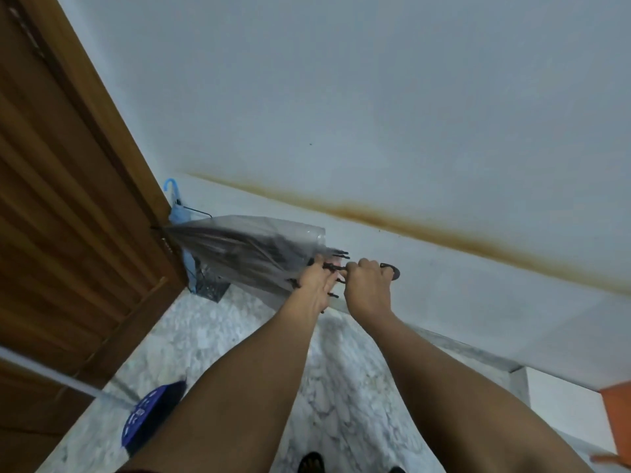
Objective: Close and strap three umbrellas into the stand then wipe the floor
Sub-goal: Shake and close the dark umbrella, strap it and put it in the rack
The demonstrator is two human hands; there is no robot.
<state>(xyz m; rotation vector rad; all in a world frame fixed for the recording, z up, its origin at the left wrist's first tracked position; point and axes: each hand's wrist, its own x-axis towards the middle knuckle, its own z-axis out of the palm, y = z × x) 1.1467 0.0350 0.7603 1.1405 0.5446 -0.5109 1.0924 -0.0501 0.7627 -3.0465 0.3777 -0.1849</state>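
I hold the clear umbrella [249,249] out in front of me, nearly level. Its long axis runs from three o'clock to nine o'clock, with the tip end towards nine, a little raised, at the edge of the wooden door [68,206]. Its dark curved handle [392,270] sticks out at the three o'clock end. The canopy is folded down, loose and not strapped, with the black rib tips bunched at my fingers.

My left hand [316,285] has its fingers curled round the gathered canopy at the rib tips. My right hand [367,281] is closed round the shaft just beside the handle. The two hands almost touch.

At nine o'clock from my hands, in the corner by the door, a dark wire stand [208,288] sits on the floor. A pale blue umbrella [174,208] stands in it with its hooked handle up. I cannot tell whether my umbrella's tip touches the stand.

The floor [341,387] is grey-white marble. The wall [375,97] ahead is white, with a brown stain [392,218] running low across it. At seven o'clock a dark blue printed thing [146,416] lies on the floor, just beside a white pole [51,373]. An orange shape [616,418] shows at four o'clock.
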